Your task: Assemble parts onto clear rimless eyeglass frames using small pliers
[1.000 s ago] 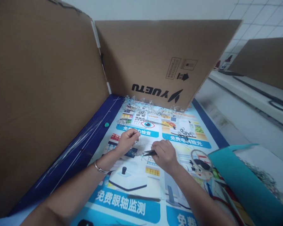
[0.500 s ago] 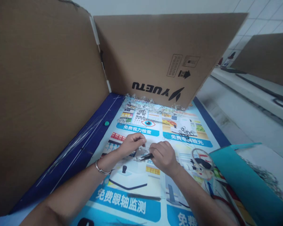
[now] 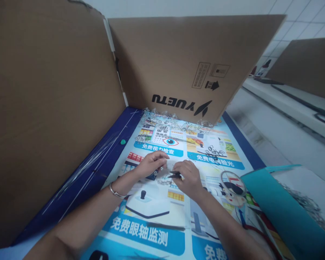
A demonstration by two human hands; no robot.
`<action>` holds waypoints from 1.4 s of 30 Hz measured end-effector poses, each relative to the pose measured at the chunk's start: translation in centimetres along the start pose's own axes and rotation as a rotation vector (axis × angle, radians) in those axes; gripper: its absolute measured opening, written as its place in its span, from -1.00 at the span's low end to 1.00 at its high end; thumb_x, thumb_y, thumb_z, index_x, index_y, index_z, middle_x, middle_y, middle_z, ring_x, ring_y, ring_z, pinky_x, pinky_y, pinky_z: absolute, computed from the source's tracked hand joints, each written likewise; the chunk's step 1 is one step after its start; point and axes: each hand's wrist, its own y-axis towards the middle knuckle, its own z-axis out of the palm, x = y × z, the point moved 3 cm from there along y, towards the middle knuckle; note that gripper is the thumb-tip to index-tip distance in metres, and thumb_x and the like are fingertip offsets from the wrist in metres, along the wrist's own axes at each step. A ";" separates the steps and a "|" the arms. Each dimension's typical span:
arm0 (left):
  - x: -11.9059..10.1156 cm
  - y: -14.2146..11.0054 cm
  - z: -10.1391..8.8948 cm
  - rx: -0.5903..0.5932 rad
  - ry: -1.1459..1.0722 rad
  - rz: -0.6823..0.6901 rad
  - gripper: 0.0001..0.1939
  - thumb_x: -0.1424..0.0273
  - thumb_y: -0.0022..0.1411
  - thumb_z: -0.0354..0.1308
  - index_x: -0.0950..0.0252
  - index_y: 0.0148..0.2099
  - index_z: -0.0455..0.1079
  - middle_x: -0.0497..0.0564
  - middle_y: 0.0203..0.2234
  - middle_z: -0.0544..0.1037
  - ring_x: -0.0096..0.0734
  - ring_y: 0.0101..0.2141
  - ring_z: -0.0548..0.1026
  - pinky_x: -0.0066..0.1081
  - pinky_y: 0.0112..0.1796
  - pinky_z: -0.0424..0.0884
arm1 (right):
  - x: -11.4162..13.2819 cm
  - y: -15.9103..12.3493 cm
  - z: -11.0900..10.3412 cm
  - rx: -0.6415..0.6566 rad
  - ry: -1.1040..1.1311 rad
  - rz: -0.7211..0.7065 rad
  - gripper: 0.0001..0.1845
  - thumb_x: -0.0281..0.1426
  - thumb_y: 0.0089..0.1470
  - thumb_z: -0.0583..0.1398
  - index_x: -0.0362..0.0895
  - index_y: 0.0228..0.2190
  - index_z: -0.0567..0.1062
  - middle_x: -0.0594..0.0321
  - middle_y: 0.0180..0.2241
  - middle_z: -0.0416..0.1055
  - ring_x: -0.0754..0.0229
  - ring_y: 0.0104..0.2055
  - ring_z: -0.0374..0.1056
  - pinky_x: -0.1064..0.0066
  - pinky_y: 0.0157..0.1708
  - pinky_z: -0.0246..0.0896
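My left hand (image 3: pixel 153 164) is closed in a pinch, with the end of a clear beaded wire piece (image 3: pixel 164 179) between thumb and fingertips. The piece hangs in a small glassy loop over the printed sheet. Close beside it, my right hand (image 3: pixel 189 178) is wrapped round small dark pliers (image 3: pixel 175 175). Their pointed jaws face left toward the beads and stand a little apart. Whether the jaws touch the wire is too small to tell. My palm hides the handles.
Clear beaded pieces (image 3: pixel 184 125) lie along the foot of the cardboard wall (image 3: pixel 195 54). Dark wire rings (image 3: pixel 213 151), a clear round ring (image 3: pixel 233 183) and a turquoise folder (image 3: pixel 284 209) with dark wire bits are at right. Long thin wires (image 3: pixel 92 162) lie at left, near a green cap (image 3: pixel 122 142).
The pliers' jaws have spread apart and turned slightly upward with my right hand. The beaded loop has shifted slightly, and my left fingers have moved a little.
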 end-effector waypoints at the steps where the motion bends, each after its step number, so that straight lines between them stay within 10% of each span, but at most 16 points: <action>1: 0.0 0.0 0.0 0.010 0.002 0.006 -0.79 0.28 0.09 0.08 0.29 -0.26 0.36 -0.10 -0.59 0.40 -0.58 -0.61 0.30 -0.56 -0.56 0.26 | -0.1 0.1 0.0 -0.014 0.033 0.026 -0.80 -0.61 -0.23 0.08 -0.11 -0.49 0.30 0.25 -0.45 0.37 0.24 -0.40 0.23 0.35 -0.37 0.09; 35: 0.2 0.3 -0.6 0.088 0.114 0.022 -0.86 0.37 0.09 0.09 0.35 -0.43 0.33 -0.08 -0.56 0.37 -0.56 -0.52 0.31 -0.53 -0.44 0.24 | -0.5 0.3 0.0 0.079 0.322 0.640 -0.89 -0.37 -0.08 0.12 -0.13 -0.56 0.34 0.39 -0.61 0.21 0.35 -0.54 0.11 0.52 -0.48 0.08; 42: 0.1 0.4 -1.1 0.093 0.048 0.012 -0.87 0.37 0.12 0.06 0.33 -0.40 0.30 -0.11 -0.58 0.34 -0.57 -0.52 0.30 -0.52 -0.43 0.23 | -2.4 -0.3 0.2 0.008 0.457 0.750 -0.73 -0.22 -0.01 0.12 -0.08 -0.28 0.45 0.25 -0.28 0.42 0.20 -0.24 0.30 0.39 -0.24 0.18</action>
